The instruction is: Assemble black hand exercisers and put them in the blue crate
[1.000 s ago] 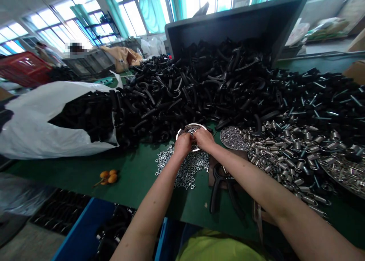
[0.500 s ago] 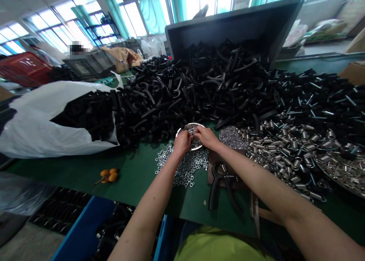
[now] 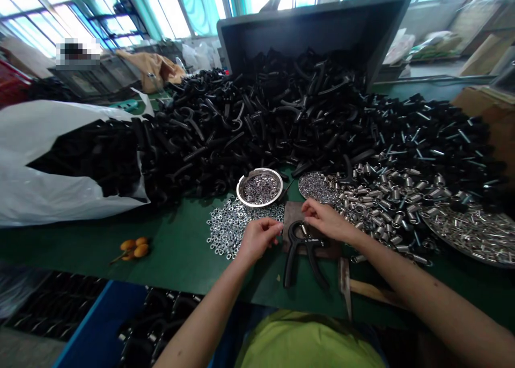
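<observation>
A black hand grip strengthener (image 3: 290, 255) with a coil spring lies on a brown block (image 3: 292, 213), its two handles pointing toward me. Just left of the block is my left hand (image 3: 259, 240), thumb and index finger pinched together; anything between the tips is too small to make out. Over the strengthener's spring end hovers my right hand (image 3: 326, 220), fingers bent and apart, with nothing visible in it. Metal nuts (image 3: 225, 229) are spread beyond my left hand. A round metal bowl (image 3: 240, 192) of small metal parts stands behind them.
Black handles (image 3: 257, 126) are heaped across the back, before a tipped grey bin (image 3: 314, 32). Springs (image 3: 374, 201) and a tray of pins (image 3: 478, 234) lie right. A hammer (image 3: 374, 290) rests near the front edge. Orange fruits (image 3: 139, 248) and a white sack (image 3: 80, 196) are left.
Both hands have left the bowl and come nearer to me. The left is now beside the block, the right over the grip strengthener, its fingers parted. The view has shifted to the right.
</observation>
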Tool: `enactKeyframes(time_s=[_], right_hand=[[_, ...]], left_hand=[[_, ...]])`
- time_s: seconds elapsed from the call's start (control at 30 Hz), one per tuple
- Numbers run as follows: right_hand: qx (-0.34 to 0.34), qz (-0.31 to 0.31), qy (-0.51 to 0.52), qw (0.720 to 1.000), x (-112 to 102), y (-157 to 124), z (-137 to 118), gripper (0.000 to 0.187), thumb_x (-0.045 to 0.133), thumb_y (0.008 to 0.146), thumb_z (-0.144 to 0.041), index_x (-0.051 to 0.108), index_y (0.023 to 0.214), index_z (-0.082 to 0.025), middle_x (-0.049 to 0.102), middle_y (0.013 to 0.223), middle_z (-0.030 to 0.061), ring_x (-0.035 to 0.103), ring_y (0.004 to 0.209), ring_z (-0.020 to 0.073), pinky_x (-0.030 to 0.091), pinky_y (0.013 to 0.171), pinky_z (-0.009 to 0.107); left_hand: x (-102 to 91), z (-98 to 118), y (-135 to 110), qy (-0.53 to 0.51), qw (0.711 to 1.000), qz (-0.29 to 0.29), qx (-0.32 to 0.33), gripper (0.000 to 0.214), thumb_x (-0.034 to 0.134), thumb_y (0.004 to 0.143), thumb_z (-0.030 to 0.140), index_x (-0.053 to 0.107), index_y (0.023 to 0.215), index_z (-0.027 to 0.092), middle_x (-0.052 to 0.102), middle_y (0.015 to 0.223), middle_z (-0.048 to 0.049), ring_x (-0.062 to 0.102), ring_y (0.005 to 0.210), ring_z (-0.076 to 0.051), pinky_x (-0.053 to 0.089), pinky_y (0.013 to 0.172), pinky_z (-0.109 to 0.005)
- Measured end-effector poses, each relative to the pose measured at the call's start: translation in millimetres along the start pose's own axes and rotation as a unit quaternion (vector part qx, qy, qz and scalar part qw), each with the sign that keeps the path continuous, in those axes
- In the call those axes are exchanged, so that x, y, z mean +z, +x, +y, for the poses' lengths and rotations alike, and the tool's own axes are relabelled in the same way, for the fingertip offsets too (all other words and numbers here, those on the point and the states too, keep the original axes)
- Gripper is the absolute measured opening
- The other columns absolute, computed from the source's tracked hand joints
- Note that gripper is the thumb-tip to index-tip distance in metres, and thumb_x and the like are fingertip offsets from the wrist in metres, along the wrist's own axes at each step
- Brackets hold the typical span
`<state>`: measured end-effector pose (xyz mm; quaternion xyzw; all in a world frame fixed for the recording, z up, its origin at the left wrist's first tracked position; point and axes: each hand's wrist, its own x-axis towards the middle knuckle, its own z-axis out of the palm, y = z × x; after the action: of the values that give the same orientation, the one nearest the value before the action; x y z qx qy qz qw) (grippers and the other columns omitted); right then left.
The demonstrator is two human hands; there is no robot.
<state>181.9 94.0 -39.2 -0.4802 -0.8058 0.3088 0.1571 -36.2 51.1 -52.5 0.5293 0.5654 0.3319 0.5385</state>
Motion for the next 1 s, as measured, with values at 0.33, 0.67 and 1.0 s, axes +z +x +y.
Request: enactKeyframes(time_s=[0.33, 0.67, 1.0], right_hand=[[-0.038, -0.066, -0.209, 0.975, 9, 12, -38, 0.021, 0.055, 0.076, -0.013, 0.055, 0.096, -0.017, 0.065, 0.09, 0.0117, 0.059, 0.091, 0.0248, 0.04, 0.072, 0.031], [0.039, -0.026, -0.208, 0.977, -23, -113, -1, 0.01, 0.057, 0.079, -0.03, 0.056, 0.088, -0.025, 0.062, 0.09, 0.0065, 0.058, 0.085, 0.0222, 0.043, 0.068, 0.033], [0.117, 0.055, -0.198, 0.972, 5, -186, 26, 0.016, 0.05, 0.083, -0.03, 0.058, 0.096, -0.027, 0.065, 0.092, 0.0104, 0.06, 0.084, 0.0264, 0.045, 0.074, 0.042]], left_hand=[[22.9, -1, -10, 0.156, 0.984, -0.008, 0.087, 0.022, 0.06, 0.078, 0.039, 0.061, 0.073, 0.019, 0.065, 0.066, 0.0004, 0.06, 0.062, -0.014, 0.042, 0.057, -0.023], [42.6, 0, -4, 0.345, 0.913, 0.003, 0.219, 0.011, 0.058, 0.083, 0.028, 0.062, 0.077, 0.02, 0.063, 0.079, -0.0024, 0.058, 0.077, -0.016, 0.042, 0.067, -0.025], [45.1, -11, -16, 0.485, 0.821, 0.01, 0.301, 0.025, 0.041, 0.091, 0.035, 0.063, 0.089, 0.023, 0.062, 0.085, -0.0046, 0.055, 0.081, -0.017, 0.043, 0.067, -0.026]])
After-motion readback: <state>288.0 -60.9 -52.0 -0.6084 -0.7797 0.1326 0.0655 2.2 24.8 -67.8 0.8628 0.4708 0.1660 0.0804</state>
